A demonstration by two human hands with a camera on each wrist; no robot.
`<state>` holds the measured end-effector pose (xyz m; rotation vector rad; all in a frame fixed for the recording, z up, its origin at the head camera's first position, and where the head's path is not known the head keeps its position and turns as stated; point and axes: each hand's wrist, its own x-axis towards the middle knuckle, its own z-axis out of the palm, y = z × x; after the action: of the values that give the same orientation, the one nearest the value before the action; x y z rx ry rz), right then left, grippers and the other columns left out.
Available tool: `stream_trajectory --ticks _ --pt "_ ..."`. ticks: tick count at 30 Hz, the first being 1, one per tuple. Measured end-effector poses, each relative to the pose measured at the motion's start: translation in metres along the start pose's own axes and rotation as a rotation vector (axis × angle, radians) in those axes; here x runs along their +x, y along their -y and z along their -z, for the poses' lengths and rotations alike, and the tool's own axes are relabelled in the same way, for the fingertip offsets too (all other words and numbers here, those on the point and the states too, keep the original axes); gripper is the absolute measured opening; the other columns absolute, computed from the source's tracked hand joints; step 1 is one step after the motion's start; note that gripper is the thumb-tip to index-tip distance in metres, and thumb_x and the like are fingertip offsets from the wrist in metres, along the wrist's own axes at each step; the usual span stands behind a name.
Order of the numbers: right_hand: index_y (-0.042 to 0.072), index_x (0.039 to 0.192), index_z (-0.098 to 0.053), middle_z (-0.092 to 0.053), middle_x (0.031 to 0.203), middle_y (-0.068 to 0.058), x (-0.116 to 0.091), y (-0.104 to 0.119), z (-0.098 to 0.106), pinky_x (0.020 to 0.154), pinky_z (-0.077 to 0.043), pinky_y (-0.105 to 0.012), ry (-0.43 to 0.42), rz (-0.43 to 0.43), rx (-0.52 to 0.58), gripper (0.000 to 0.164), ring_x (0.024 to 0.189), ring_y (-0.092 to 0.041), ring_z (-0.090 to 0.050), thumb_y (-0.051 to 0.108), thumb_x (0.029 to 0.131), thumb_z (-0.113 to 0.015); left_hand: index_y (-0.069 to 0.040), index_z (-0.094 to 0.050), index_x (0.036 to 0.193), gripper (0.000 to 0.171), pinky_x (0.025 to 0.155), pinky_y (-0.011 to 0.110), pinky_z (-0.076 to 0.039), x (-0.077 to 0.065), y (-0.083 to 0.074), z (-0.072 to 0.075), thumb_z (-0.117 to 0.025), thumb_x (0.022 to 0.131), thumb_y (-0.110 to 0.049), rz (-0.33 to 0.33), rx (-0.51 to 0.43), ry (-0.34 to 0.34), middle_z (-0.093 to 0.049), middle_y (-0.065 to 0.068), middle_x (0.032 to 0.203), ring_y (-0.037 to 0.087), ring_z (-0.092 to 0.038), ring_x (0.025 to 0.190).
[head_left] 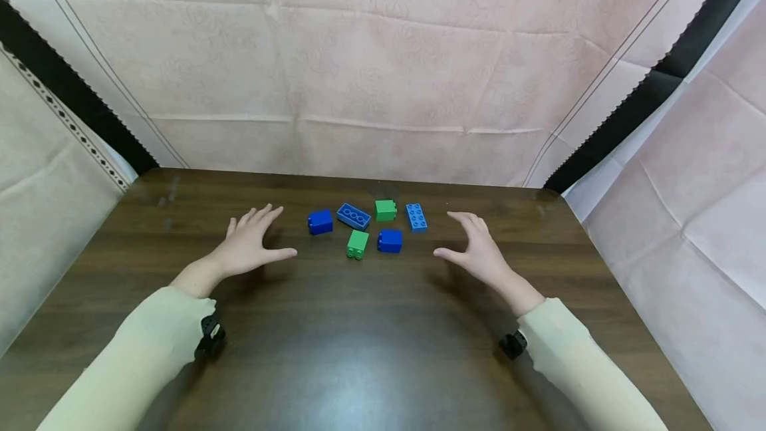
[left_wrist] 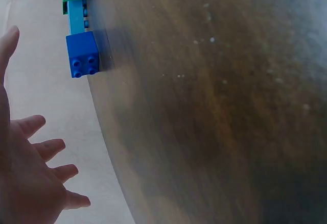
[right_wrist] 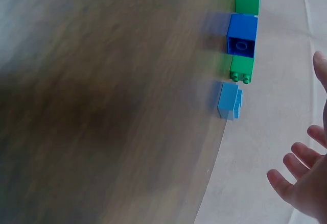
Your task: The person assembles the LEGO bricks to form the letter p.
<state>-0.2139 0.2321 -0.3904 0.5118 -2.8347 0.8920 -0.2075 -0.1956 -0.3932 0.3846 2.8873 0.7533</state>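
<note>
Several toy building bricks lie loosely grouped toward the back of the table. At the group's left is a blue brick (head_left: pixel 320 222) on its side, also seen as a blue brick (left_wrist: pixel 83 53) in the left wrist view. Beside it lie a studs-up blue brick (head_left: pixel 353 216), a green brick (head_left: pixel 385 210) and a lighter blue brick (head_left: pixel 416 217). Nearer are a green brick (head_left: pixel 357 244) and a blue brick (head_left: pixel 389 241). My left hand (head_left: pixel 254 241), fingers spread, is left of the bricks and holds nothing. To their right, my right hand (head_left: pixel 475 248) is likewise empty, thumb apart from its fingers.
The brown wooden table (head_left: pixel 335 338) has its far edge just behind the bricks. A pale patterned cloth (head_left: pixel 383 72) hangs beyond it. Dark wrist-worn devices sit at the left cuff (head_left: pixel 209 336) and right cuff (head_left: pixel 512 344).
</note>
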Motion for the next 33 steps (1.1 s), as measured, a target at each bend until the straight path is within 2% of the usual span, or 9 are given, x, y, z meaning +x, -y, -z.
stream_trajectory --ticks 8,12,18,27,33 --pt "0.008 0.138 -0.04 -0.044 0.137 -0.013 0.012 0.007 -0.006 0.104 -0.036 -0.053 0.072 -0.033 0.022 0.077 0.13 -0.031 -0.036 0.036 0.077 -0.076 -0.006 -0.016 0.149 0.094 0.104 0.073 0.0 0.013 0.003 -0.003 -0.064 0.082 -0.052 0.017 -0.047 0.007 -0.014 0.025 0.153 0.05 -0.008 0.138" --pt "0.009 0.139 -0.039 -0.042 0.14 -0.013 0.018 0.011 -0.011 0.105 -0.035 -0.053 0.108 -0.054 0.055 0.076 0.131 -0.032 -0.037 0.038 0.078 -0.075 -0.005 -0.016 0.149 0.094 0.106 0.071 -0.004 0.021 0.002 -0.006 -0.064 0.082 -0.05 0.025 -0.066 0.012 -0.017 0.025 0.153 0.048 -0.012 0.138" --pt "0.006 0.138 -0.04 -0.044 0.139 -0.016 0.028 0.018 -0.022 0.102 -0.041 -0.051 0.152 -0.094 0.128 0.073 0.125 -0.035 -0.044 0.032 0.079 -0.074 -0.005 -0.015 0.149 0.094 0.107 0.068 -0.012 0.033 -0.002 -0.006 -0.066 0.082 -0.046 0.033 -0.128 0.029 -0.019 0.023 0.153 0.047 -0.016 0.138" --pt "0.008 0.135 -0.046 -0.048 0.137 -0.011 0.039 0.03 -0.033 0.099 -0.045 -0.047 0.223 -0.089 0.111 0.07 0.122 -0.03 -0.048 0.04 0.08 -0.072 -0.005 -0.015 0.149 0.091 0.108 0.063 -0.022 0.047 -0.008 -0.007 -0.069 0.083 -0.038 0.04 -0.196 0.056 -0.02 0.023 0.153 0.044 -0.02 0.139" --pt "0.007 0.133 -0.048 -0.05 0.135 -0.012 0.046 0.034 -0.041 0.098 -0.046 -0.044 0.238 -0.087 0.116 0.067 0.118 -0.029 -0.051 0.038 0.079 -0.073 -0.005 -0.018 0.148 0.088 0.109 0.06 -0.025 0.054 -0.011 -0.011 -0.069 0.083 -0.036 0.038 -0.24 0.065 -0.023 0.023 0.152 0.042 -0.023 0.138"
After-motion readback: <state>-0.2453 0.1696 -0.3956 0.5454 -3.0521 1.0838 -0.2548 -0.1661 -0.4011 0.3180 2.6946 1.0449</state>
